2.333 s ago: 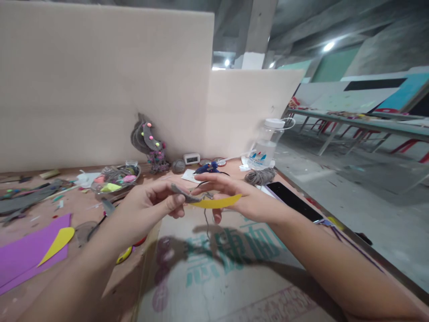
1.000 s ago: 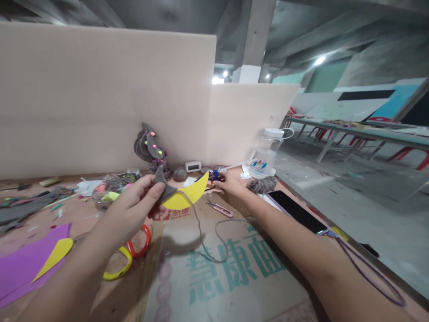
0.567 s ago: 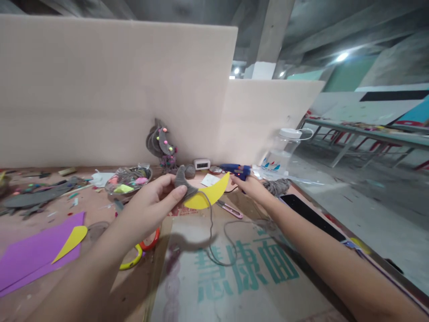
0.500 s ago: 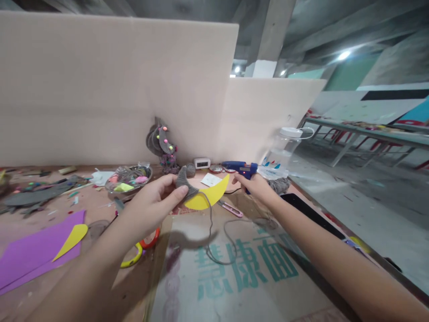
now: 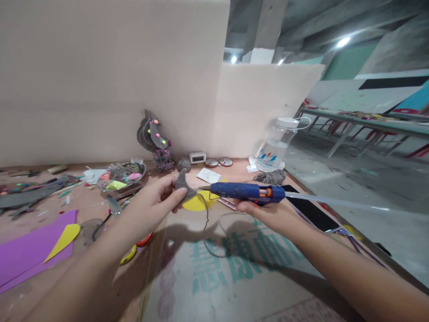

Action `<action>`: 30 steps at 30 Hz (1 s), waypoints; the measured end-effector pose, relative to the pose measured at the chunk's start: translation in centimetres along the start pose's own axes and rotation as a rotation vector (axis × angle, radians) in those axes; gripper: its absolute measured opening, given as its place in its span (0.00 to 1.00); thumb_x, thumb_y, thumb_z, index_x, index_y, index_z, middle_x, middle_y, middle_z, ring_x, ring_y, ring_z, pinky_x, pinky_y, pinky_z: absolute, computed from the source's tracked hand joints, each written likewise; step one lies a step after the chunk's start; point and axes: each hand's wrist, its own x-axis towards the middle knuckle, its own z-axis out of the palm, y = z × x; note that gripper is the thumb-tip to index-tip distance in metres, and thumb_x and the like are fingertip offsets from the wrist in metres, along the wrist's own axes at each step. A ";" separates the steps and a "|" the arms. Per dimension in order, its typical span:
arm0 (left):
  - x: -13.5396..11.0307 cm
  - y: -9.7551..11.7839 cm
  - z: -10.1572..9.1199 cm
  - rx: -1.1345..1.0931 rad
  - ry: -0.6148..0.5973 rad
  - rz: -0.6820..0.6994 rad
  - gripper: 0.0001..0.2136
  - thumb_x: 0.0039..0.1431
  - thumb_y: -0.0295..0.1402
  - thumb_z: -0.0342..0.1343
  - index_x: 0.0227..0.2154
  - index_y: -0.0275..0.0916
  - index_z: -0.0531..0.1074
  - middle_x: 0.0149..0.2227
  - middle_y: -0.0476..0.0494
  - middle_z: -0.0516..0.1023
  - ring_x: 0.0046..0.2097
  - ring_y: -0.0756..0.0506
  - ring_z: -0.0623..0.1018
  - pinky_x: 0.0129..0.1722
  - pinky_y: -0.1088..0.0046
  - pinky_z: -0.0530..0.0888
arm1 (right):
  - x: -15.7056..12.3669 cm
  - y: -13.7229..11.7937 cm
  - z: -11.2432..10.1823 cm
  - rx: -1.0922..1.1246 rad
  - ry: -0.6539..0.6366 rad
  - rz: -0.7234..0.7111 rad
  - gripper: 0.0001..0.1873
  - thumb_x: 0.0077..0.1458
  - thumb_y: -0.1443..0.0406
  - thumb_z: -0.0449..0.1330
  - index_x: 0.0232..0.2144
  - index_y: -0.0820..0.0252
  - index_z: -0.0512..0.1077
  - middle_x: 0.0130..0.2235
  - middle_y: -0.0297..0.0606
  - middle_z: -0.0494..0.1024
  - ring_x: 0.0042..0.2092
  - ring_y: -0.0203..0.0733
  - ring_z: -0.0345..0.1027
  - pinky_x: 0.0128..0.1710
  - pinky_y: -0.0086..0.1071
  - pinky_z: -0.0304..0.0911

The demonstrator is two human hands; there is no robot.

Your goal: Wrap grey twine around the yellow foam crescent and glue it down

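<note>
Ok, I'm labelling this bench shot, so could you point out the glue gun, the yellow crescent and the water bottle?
Glue gun (image 5: 241, 191): head view, on its blue body.
Yellow crescent (image 5: 194, 204): head view, on its unwrapped part.
Water bottle (image 5: 277, 146): head view, on its clear side.

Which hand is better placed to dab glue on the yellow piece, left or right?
Probably the right hand: it holds the blue glue gun, with the nozzle pointing toward the wrapped end of the yellow piece. The left hand looks better suited to steadying, since it pinches that end.
</note>
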 end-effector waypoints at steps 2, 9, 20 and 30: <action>0.0 -0.2 0.1 0.025 -0.003 0.000 0.11 0.59 0.41 0.46 0.35 0.39 0.67 0.25 0.51 0.69 0.29 0.48 0.71 0.28 0.74 0.66 | 0.1 0.0 0.3 -0.021 -0.012 0.028 0.16 0.43 0.54 0.63 0.33 0.57 0.75 0.34 0.41 0.78 0.39 0.52 0.71 0.39 0.42 0.68; 0.2 -0.8 0.2 0.020 -0.006 0.005 0.12 0.59 0.43 0.46 0.37 0.40 0.67 0.27 0.50 0.70 0.30 0.47 0.73 0.29 0.72 0.68 | 0.4 0.1 0.4 -0.101 -0.061 0.051 0.16 0.46 0.54 0.60 0.33 0.57 0.76 0.34 0.39 0.79 0.40 0.51 0.72 0.41 0.42 0.70; 0.0 -0.9 0.3 0.091 0.021 0.037 0.11 0.59 0.41 0.46 0.38 0.41 0.67 0.27 0.50 0.72 0.30 0.47 0.74 0.29 0.72 0.68 | 0.7 -0.2 0.5 0.043 -0.114 -0.041 0.15 0.45 0.56 0.62 0.33 0.59 0.73 0.37 0.40 0.78 0.40 0.50 0.72 0.41 0.41 0.69; 0.1 -0.8 0.3 0.064 0.055 0.064 0.11 0.57 0.39 0.49 0.37 0.39 0.69 0.26 0.49 0.73 0.28 0.47 0.73 0.26 0.73 0.68 | 0.4 0.1 0.8 -0.097 -0.080 -0.049 0.14 0.43 0.55 0.64 0.28 0.59 0.73 0.28 0.35 0.76 0.30 0.41 0.69 0.29 0.32 0.65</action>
